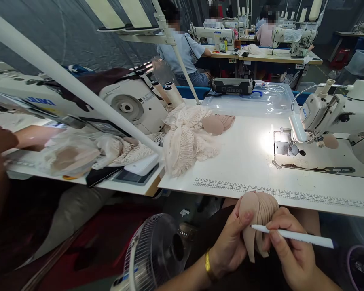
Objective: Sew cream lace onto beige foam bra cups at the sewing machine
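Note:
A fanned stack of beige fabric pads [262, 206] is gripped by my left hand [232, 238], thumb on the front pad. My right hand [293, 246] pinches a white pen [303, 237] between thumb and fingers. The pen's dark tip points left, close to my left thumb and the front pad; whether it touches the fabric I cannot tell. My right fingers also lie against the stack's right side. Both hands are over my lap, just below the table's front edge. More beige pads [214, 124] rest on the white table [242, 155] beside cream lace fabric [185, 141].
A sewing machine [327, 117] with a lit lamp stands at the right, tweezers [339, 169] near its base. A ruler strip [261, 189] runs along the table edge. At lower left is a fan [157, 250]. A co-worker's arm [0, 141] reaches in beside another machine [127, 105].

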The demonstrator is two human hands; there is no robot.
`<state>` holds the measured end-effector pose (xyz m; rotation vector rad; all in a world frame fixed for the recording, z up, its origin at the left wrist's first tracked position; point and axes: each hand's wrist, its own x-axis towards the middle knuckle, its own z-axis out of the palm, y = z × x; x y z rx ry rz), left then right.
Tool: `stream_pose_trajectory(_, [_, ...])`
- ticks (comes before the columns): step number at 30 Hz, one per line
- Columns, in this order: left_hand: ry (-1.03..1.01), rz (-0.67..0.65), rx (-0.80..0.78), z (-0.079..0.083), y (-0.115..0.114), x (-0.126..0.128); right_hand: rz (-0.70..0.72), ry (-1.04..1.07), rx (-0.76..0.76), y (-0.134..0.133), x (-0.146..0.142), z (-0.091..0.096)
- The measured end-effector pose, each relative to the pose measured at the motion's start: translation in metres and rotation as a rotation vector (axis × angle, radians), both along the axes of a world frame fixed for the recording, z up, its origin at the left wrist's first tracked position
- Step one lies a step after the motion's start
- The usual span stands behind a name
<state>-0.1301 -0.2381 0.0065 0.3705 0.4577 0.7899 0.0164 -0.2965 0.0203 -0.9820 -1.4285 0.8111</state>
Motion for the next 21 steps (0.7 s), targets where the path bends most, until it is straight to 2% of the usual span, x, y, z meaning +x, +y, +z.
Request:
stream_pose_trajectory(6, [-0.008, 0.056, -0.049, -0.0032, -0.0002, -0.0012, -0.082, -0.039, 0.035, -0.0021, 0.0056, -0.0013])
stream_pose_trajectory(21, [0.011, 0.048, -0.037, 0.0022, -0.0003, 0.0007, -0.029, -0.066, 0.039, 0.0022, 0.0015, -0.0016])
